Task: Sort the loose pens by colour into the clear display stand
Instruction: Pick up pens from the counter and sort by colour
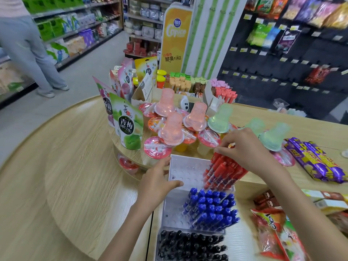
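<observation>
A clear tiered display stand (185, 171) with rows of round holes sits on the wooden counter before me. Its far tier holds red pens (223, 171) at the right, the middle tier blue pens (211, 209), the near tier black pens (190, 243). My left hand (160, 182) holds the stand's left edge, thumb lying over the far tier's empty holes. My right hand (244, 147) reaches over the red pens and pinches the top of one at the far end of the bunch.
Pink and green jelly cups (170, 129) and snack pouches (129, 127) crowd a round tiered shelf just behind the stand. Purple snack packs (316, 162) lie at the right, red packets (276, 232) at the near right. A person (28, 48) stands in the left aisle.
</observation>
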